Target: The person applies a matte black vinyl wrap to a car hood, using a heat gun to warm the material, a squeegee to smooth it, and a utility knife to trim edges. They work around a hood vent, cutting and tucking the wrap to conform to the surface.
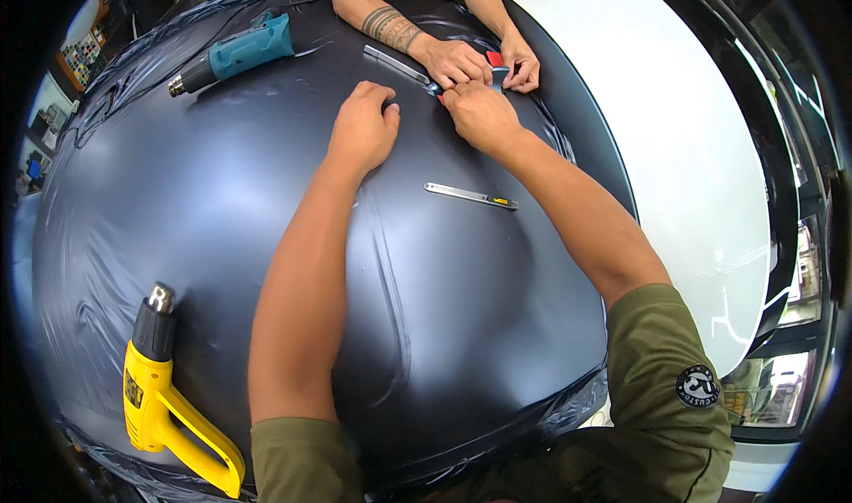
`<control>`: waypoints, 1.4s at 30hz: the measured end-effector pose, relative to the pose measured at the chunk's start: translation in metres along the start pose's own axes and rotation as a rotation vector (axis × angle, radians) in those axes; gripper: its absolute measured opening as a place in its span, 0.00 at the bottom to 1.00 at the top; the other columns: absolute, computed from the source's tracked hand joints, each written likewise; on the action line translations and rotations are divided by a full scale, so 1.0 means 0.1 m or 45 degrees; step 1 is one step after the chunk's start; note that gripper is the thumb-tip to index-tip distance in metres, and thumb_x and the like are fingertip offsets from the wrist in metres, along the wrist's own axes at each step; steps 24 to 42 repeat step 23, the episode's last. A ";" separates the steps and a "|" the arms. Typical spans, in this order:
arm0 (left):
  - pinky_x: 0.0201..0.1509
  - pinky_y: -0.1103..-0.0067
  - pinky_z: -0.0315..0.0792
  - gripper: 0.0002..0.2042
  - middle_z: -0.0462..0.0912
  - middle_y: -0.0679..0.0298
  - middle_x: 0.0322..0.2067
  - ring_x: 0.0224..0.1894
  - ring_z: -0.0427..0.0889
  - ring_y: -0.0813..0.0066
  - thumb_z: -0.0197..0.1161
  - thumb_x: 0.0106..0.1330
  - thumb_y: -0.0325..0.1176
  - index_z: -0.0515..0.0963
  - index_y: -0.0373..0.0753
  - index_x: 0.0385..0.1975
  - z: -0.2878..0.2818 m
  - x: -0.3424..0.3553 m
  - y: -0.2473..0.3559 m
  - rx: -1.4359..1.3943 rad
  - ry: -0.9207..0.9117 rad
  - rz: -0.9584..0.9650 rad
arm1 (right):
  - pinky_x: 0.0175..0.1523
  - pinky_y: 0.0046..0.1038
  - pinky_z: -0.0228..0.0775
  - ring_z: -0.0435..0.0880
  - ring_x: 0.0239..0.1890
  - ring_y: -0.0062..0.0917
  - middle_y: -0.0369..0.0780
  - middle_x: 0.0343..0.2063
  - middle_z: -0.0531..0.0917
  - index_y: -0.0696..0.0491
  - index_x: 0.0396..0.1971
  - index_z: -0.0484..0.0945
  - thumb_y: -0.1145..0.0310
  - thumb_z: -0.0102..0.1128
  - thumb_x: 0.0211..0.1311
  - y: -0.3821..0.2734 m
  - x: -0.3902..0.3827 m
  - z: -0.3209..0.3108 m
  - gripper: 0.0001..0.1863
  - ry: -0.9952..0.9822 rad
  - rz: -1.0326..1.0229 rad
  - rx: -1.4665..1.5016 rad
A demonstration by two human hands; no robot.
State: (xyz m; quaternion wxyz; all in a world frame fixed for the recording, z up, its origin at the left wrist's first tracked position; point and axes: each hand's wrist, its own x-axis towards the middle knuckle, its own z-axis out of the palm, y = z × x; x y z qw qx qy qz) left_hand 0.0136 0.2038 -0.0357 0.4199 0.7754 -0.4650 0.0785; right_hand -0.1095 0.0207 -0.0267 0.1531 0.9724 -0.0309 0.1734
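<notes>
My left hand (364,128) rests on the dark satin film (240,192), its fingers loosely bent and the thumb apart, holding nothing. Further right, my right hand (484,117) is closed with its fingertips low at the film. A small red edge (441,100) peeks out beside those fingertips; most of what they grip is hidden. Right against them is a co-worker's hand (453,61), pressed down on the film. The co-worker's other hand (522,66) is beside a red square piece (494,59). A slim silver snap-off knife (470,196) lies between my forearms.
Beyond my left hand lies a grey metal bar-shaped tool (396,64). A teal heat gun (253,48) is at the far left with its cord trailing. A yellow heat gun (164,396) lies near left. Film wrinkles along the panel's edges; a white curved panel (692,166) is at right.
</notes>
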 end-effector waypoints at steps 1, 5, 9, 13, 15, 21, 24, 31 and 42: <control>0.56 0.67 0.71 0.12 0.79 0.53 0.46 0.50 0.78 0.53 0.59 0.63 0.30 0.80 0.33 0.44 -0.02 -0.01 -0.01 0.003 -0.006 0.032 | 0.45 0.36 0.78 0.84 0.41 0.36 0.45 0.34 0.84 0.57 0.31 0.81 0.69 0.53 0.59 0.01 -0.03 0.00 0.09 0.092 -0.064 0.028; 0.57 0.66 0.71 0.11 0.79 0.52 0.46 0.51 0.78 0.52 0.60 0.64 0.31 0.79 0.32 0.43 -0.08 -0.07 -0.03 -0.010 0.002 -0.016 | 0.45 0.36 0.78 0.83 0.42 0.36 0.45 0.34 0.84 0.57 0.32 0.81 0.69 0.53 0.60 0.22 -0.24 -0.02 0.09 -0.060 -0.024 0.008; 0.56 0.67 0.72 0.12 0.79 0.53 0.47 0.50 0.78 0.53 0.59 0.63 0.30 0.79 0.31 0.42 0.01 -0.04 0.02 0.045 -0.024 0.021 | 0.45 0.37 0.77 0.82 0.41 0.37 0.45 0.33 0.83 0.57 0.32 0.81 0.67 0.51 0.65 0.76 -0.53 -0.06 0.11 -0.217 0.103 -0.008; 0.57 0.67 0.71 0.11 0.78 0.54 0.47 0.52 0.77 0.54 0.59 0.63 0.30 0.79 0.32 0.42 0.03 0.00 -0.01 0.140 -0.003 -0.003 | 0.44 0.37 0.75 0.82 0.41 0.38 0.45 0.31 0.83 0.54 0.32 0.81 0.68 0.55 0.61 0.66 -0.68 -0.15 0.08 0.078 0.049 0.192; 0.57 0.67 0.71 0.11 0.78 0.53 0.46 0.51 0.77 0.53 0.60 0.63 0.30 0.79 0.32 0.42 0.08 -0.02 0.03 0.160 -0.007 0.014 | 0.44 0.35 0.75 0.82 0.39 0.35 0.42 0.31 0.83 0.54 0.32 0.82 0.69 0.55 0.59 0.54 -0.69 -0.05 0.08 0.158 -0.096 0.186; 0.58 0.66 0.70 0.12 0.77 0.53 0.48 0.52 0.75 0.53 0.60 0.62 0.30 0.79 0.32 0.43 0.12 -0.01 0.04 0.174 -0.086 0.029 | 0.47 0.34 0.76 0.82 0.40 0.34 0.42 0.32 0.82 0.54 0.34 0.83 0.70 0.53 0.61 0.54 -0.53 -0.04 0.09 -0.051 0.028 0.102; 0.58 0.66 0.70 0.12 0.77 0.53 0.48 0.53 0.75 0.53 0.61 0.62 0.30 0.79 0.33 0.44 0.07 0.01 -0.01 0.186 -0.088 0.033 | 0.49 0.33 0.76 0.82 0.45 0.36 0.44 0.34 0.83 0.52 0.35 0.83 0.68 0.56 0.61 0.60 -0.46 -0.19 0.08 -0.221 0.138 0.174; 0.58 0.66 0.70 0.12 0.77 0.53 0.48 0.53 0.75 0.53 0.61 0.62 0.30 0.79 0.33 0.44 0.07 0.01 -0.01 0.186 -0.088 0.033 | 0.49 0.33 0.76 0.82 0.45 0.36 0.44 0.34 0.83 0.52 0.35 0.83 0.68 0.56 0.61 0.60 -0.46 -0.19 0.08 -0.221 0.138 0.174; 0.58 0.66 0.70 0.12 0.77 0.53 0.48 0.53 0.75 0.53 0.61 0.62 0.30 0.79 0.33 0.44 0.07 0.01 -0.01 0.186 -0.088 0.033 | 0.49 0.33 0.76 0.82 0.45 0.36 0.44 0.34 0.83 0.52 0.35 0.83 0.68 0.56 0.61 0.60 -0.46 -0.19 0.08 -0.221 0.138 0.174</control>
